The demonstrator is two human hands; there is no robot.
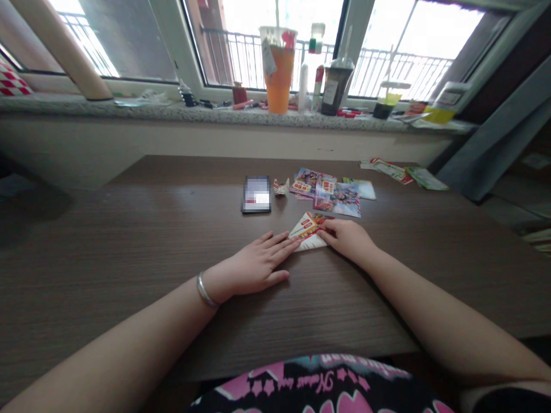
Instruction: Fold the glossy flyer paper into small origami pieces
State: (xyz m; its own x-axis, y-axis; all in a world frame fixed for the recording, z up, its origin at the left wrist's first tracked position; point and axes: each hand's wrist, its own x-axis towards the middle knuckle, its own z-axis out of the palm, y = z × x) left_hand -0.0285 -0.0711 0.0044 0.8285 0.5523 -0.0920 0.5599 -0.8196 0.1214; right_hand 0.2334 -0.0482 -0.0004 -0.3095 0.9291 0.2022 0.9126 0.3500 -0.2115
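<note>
On the brown table a sheet of printed paper (307, 225), white with red and yellow print, lies folded with a pointed corner at its far side. My left hand (258, 261) is stretched flat, a silver bangle on its wrist, and its fingertips rest on the paper's left edge. At the right side, my right hand (346, 236) pinches the paper between thumb and curled fingers. Just beyond are a phone (256, 195) with a blurred screen, a small crumpled or folded paper piece (281, 187) and several colourful printed leaflets (336, 197).
More leaflets (390, 170) lie at the table's (129, 241) far right. Along the stone windowsill (224, 115) stand a tall cup of orange drink (278, 74), a dark cup with a straw (336, 86), bottles and pens. A grey curtain (503, 132) hangs at the right.
</note>
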